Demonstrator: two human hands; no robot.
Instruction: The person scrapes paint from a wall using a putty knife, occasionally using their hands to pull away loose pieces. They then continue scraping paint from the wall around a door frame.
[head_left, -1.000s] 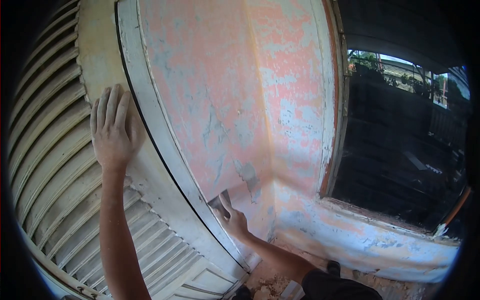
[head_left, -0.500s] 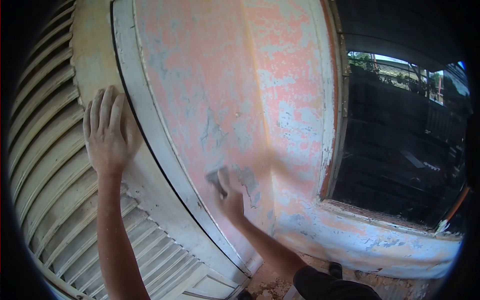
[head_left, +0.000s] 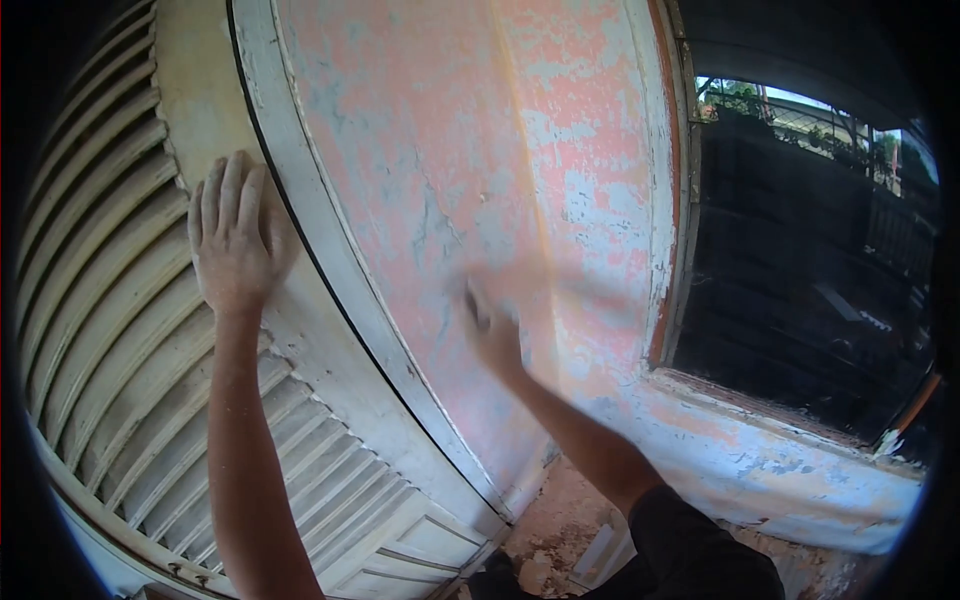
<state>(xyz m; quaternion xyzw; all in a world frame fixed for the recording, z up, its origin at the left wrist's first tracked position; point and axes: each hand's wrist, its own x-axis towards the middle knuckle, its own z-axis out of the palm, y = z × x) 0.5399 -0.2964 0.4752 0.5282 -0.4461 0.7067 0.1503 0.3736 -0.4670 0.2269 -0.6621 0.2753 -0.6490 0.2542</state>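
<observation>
Fingers extended, my left hand [head_left: 235, 235] lies flat on the stile of the louvred shutter door [head_left: 310, 345], beside the dark gap at the frame. It holds nothing. My right hand [head_left: 490, 325] is against the peeling pink and grey wall [head_left: 400, 150], its fingers bent and blurred by motion. A small dark grey object shows between its thumb and fingers; its shape is too smeared to make out. Bare grey patches and cracks mark the wall just above that hand.
To the right is a dark window pane [head_left: 800, 290] in a worn wooden frame, above a flaking ledge [head_left: 770, 460]. Debris and a pale flat piece [head_left: 597, 552] lie on the floor below. The white door frame [head_left: 340, 250] runs down between the shutter and wall.
My right hand has moved up and to the right along the wall with the object. The view has shifted slightly, while my left hand stays flat on the shutter's stile.
</observation>
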